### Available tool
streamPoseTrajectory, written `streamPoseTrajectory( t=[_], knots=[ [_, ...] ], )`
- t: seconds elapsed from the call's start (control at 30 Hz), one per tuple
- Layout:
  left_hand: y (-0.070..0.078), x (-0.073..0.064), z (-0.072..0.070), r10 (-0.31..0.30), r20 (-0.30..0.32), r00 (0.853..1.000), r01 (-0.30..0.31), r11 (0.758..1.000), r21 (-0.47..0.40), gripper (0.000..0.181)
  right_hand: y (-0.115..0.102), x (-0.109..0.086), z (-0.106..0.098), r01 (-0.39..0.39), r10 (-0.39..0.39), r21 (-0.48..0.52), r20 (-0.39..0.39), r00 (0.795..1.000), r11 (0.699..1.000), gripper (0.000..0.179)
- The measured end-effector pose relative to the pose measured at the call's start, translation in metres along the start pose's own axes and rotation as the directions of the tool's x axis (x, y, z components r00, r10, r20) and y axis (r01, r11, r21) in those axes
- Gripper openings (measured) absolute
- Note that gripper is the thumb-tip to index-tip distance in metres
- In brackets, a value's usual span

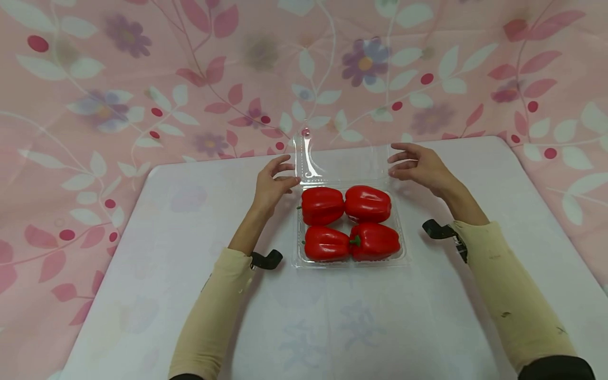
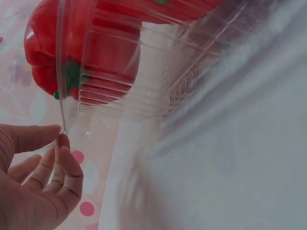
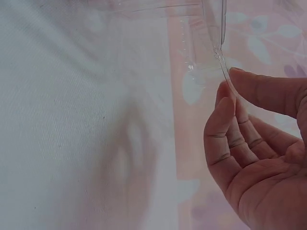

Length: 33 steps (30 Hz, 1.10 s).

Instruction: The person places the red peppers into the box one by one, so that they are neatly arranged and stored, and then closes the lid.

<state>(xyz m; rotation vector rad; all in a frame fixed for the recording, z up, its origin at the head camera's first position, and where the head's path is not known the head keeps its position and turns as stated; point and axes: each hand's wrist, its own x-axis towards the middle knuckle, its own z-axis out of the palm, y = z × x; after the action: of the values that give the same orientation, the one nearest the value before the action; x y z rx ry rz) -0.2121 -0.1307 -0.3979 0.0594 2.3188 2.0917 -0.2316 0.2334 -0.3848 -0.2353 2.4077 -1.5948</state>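
Note:
Several red bell peppers [image 1: 326, 244] lie in two rows in a clear plastic clamshell container [image 1: 351, 265]. Its hinged lid [image 1: 342, 164] is raised at the far side. At the lid's left edge, my left hand [image 1: 272, 189] pinches the thin plastic between thumb and forefinger. My right hand [image 1: 423, 168] holds the opposite edge the same way; in the right wrist view its thumb [image 3: 261, 91] presses the plastic against the fingers. One pepper [image 2: 108, 52] with a green stem shows through the ribbed container wall in the left wrist view.
Under the container is a table with a white cover [image 1: 228, 322]. A pink floral cloth [image 1: 266, 68] hangs behind it and shows along both sides. Black wrist-camera mounts [image 1: 267, 259] stick out from both sleeves, close to the tabletop.

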Motion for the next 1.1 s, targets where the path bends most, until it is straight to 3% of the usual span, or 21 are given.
streamPoseTrajectory(
  t=[0.27, 0.53, 0.8, 1.1],
  knots=[
    [0.001, -0.002, -0.003, 0.114, 0.013, 0.993, -0.114, 0.993, 0.028, 0.053, 0.004, -0.005, 0.000, 0.145, -0.144, 0.014, -0.058, 0.988, 0.989, 0.048],
    [0.000, -0.006, -0.010, 0.221, 0.051, 0.974, -0.222, 0.975, 0.023, 0.048, 0.004, -0.015, -0.001, 0.239, -0.235, 0.045, -0.068, 0.969, 0.970, 0.035],
    [0.024, -0.026, -0.008, 0.296, 0.096, 0.950, -0.302, 0.951, 0.060, 0.033, 0.002, -0.027, -0.004, 0.322, -0.323, -0.028, -0.060, 0.944, 0.946, 0.026],
    [0.034, -0.039, -0.010, 0.341, 0.163, 0.926, -0.368, 0.912, 0.182, 0.019, 0.003, -0.042, -0.006, 0.388, -0.397, -0.140, -0.037, 0.917, 0.911, 0.019]
  ],
)
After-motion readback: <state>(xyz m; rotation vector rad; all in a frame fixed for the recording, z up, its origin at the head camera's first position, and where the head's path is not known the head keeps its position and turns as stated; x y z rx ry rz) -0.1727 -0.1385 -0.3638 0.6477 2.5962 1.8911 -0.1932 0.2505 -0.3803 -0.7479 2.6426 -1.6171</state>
